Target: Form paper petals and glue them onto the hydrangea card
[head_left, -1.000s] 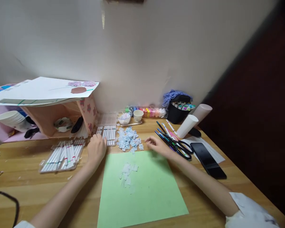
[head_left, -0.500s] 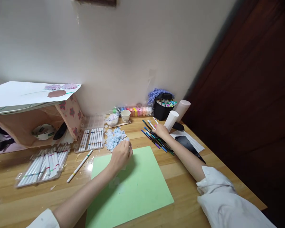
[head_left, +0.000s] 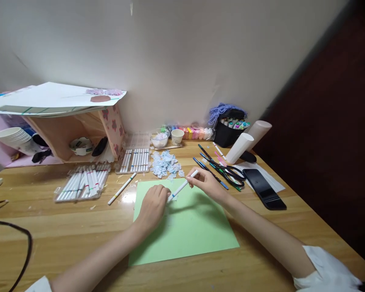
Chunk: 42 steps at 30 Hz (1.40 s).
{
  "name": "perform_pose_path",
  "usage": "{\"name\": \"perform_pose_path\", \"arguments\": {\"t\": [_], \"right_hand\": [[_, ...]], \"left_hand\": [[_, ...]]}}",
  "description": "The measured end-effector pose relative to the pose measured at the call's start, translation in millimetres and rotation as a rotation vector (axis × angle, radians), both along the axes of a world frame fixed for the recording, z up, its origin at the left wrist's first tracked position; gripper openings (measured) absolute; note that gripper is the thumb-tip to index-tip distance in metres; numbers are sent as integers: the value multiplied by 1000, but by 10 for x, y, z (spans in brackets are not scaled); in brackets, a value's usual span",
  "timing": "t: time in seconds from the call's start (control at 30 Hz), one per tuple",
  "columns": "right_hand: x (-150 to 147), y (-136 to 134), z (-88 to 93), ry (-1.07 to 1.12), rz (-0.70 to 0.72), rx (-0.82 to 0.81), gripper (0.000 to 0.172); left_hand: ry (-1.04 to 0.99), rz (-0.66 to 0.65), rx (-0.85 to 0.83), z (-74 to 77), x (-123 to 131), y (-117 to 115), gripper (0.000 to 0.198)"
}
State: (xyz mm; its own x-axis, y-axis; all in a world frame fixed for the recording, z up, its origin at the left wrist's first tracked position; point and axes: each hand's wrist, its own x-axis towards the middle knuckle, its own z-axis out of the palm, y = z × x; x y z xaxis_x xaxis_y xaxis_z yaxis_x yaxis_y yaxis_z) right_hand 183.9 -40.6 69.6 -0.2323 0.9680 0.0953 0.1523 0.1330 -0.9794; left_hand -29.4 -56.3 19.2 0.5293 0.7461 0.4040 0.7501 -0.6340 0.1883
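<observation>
A white marker point(head_left: 182, 187) with a blue band slants above the light green paper point(head_left: 200, 231). My right hand point(head_left: 207, 183) pinches its upper end between thumb and fingers. At the marker's lower end, my left hand point(head_left: 153, 205) is closed with its fingers curled over the tip, which they partly hide. Faint small pieces lie on the paper under my hands. Just beyond the sheet's far edge is a pile of pale blue paper scraps point(head_left: 166, 164).
To the left lie a loose marker point(head_left: 121, 189) and two marker cases point(head_left: 79, 197). At right are black-handled scissors point(head_left: 231, 174), several pens, a phone point(head_left: 264, 190), white tubes point(head_left: 239, 148) and a black marker holder point(head_left: 228, 134). A paper cup point(head_left: 177, 137) stands at the back.
My right hand has come back from the pens at right to above the green paper, now holding a white marker. My left hand stays closed over the sheet. The view has shifted left.
</observation>
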Motion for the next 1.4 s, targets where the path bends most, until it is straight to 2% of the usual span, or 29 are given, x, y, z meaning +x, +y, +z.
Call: {"name": "perform_pose_path", "arguments": {"t": [0.1,0.17,0.23,0.33,0.43,0.47,0.5,0.53,0.6,0.63,0.77,0.83,1.03,1.17,1.3,1.4], "right_hand": [[-127,-93,-134,90,-92,30,30],[-201,-156,-241,137,-78,2,31],[-269,-239,-349,137,41,-99,35],[-302,-381,-452,96,255,-302,37],[-157,-430,-467,81,359,-408,27],[-75,-407,-465,99,366,-399,26],[11,-368,-466,163,310,-350,25],[89,-319,-472,243,175,-279,23],[179,-222,-506,317,-44,-167,18],[183,-188,-533,280,-76,-158,20],[24,-200,-659,-17,25,-124,20],[-41,-239,-695,-109,82,-97,17],[-11,-250,-708,-188,114,-90,18],[-8,-245,-692,-197,66,-83,17],[-15,-248,-673,-216,104,-69,15],[-7,-247,-667,-221,73,-65,15]], "left_hand": [[-75,-2,-86,-47,-65,-190,34],[-64,-20,-56,-83,-69,-250,36],[-29,-83,-6,-122,-53,-271,37],[21,-266,3,-158,-28,-298,33],[26,-455,-142,-136,-44,-349,34],[20,-503,-217,-119,-57,-363,36],[12,-537,-286,-102,-71,-370,39],[-1,-548,-333,-88,-84,-369,42],[-43,-528,-341,-76,-94,-342,43],[-65,-507,-302,-81,-91,-321,41],[-62,-433,-91,-148,-54,-253,27],[-22,-394,-55,-188,-42,-251,24],[16,-360,-92,-239,-44,-276,24],[15,-358,-113,-233,-42,-270,26],[12,-366,-123,-211,-35,-263,26],[13,-360,-128,-201,-35,-260,25]]}}
